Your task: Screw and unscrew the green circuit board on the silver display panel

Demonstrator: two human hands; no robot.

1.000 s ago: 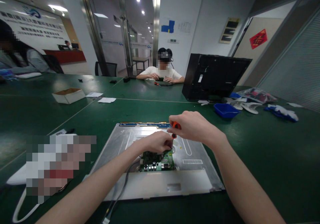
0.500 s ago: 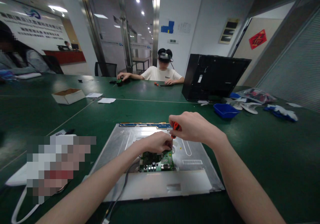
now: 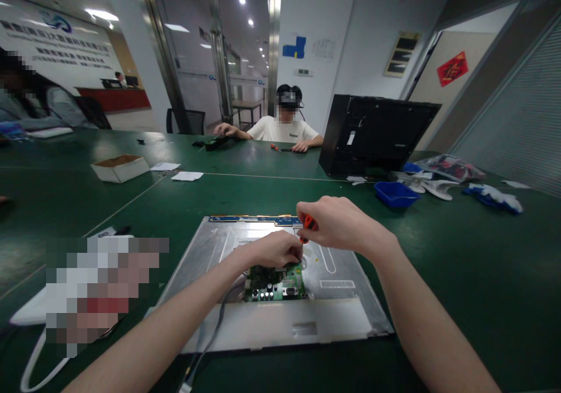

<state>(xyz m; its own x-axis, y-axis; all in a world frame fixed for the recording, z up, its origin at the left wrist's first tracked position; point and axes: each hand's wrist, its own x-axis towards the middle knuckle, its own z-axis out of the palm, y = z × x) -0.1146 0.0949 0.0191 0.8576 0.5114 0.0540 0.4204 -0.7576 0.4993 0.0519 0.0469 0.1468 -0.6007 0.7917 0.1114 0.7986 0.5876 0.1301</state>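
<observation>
A metal display panel (image 3: 342, 317) lies flat on the green table, back side up. Near its middle sits a green circuit board (image 3: 289, 282), and a narrow blue circuit strip (image 3: 245, 220) runs along the far edge. My right hand (image 3: 333, 221) is closed around a red and black screwdriver (image 3: 308, 223), its tip pointing down at the board's upper right corner. My left hand (image 3: 280, 248) is closed at that same corner, close to the screwdriver's tip; whatever its fingers pinch is hidden. A dark cable (image 3: 215, 331) runs from the board toward the near edge.
Across the table (image 3: 245, 191) sits a co-worker (image 3: 284, 127) with small parts. A black monitor housing (image 3: 372, 133) stands at the back right, by a blue tray (image 3: 397, 195) and gloves (image 3: 493, 197). An open box (image 3: 120, 169) is at the left. Another person (image 3: 65, 101) sits far left.
My hands and the screwdriver stay in nearly the same place. Across the table, the co-worker's hand has lifted slightly off the dark part there.
</observation>
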